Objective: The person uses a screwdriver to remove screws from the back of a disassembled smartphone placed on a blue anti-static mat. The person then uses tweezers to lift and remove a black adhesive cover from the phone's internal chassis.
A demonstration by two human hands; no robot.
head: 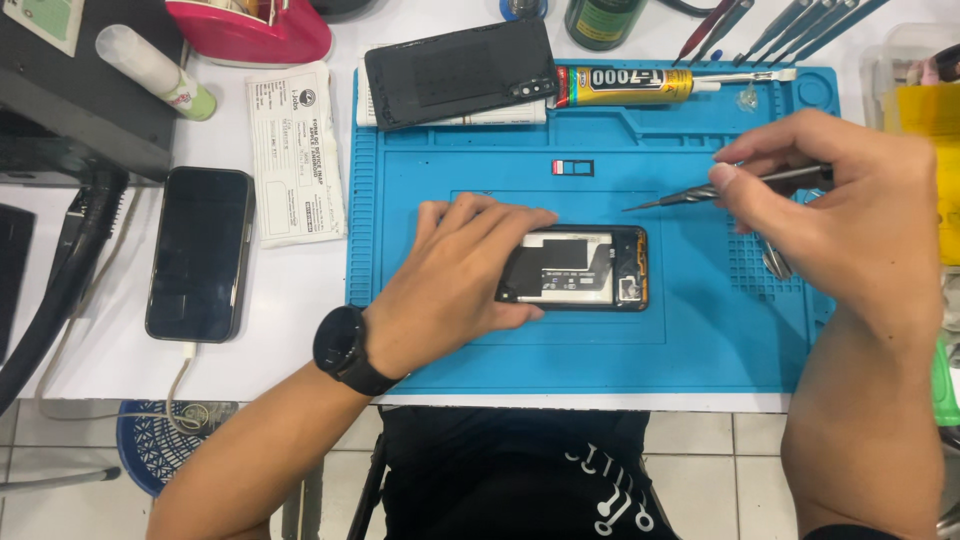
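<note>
An opened phone (pixel 590 268) with its back removed lies in the middle of the blue work mat (pixel 600 340). My left hand (pixel 450 280) rests on the phone's left end and grips it, a black watch on the wrist. My right hand (pixel 850 210) hovers to the right, above the mat, pinching a pair of thin metal tweezers (pixel 690 196) whose tip points left, a little above and to the right of the phone.
A black phone back cover (pixel 460 72) and a glue tube (pixel 625 85) lie at the mat's far edge, with several tools (pixel 790 30) behind. A dark phone (pixel 200 252) on a cable and a paper slip (pixel 295 150) sit left of the mat. A pink tape dispenser (pixel 250 30) stands far left.
</note>
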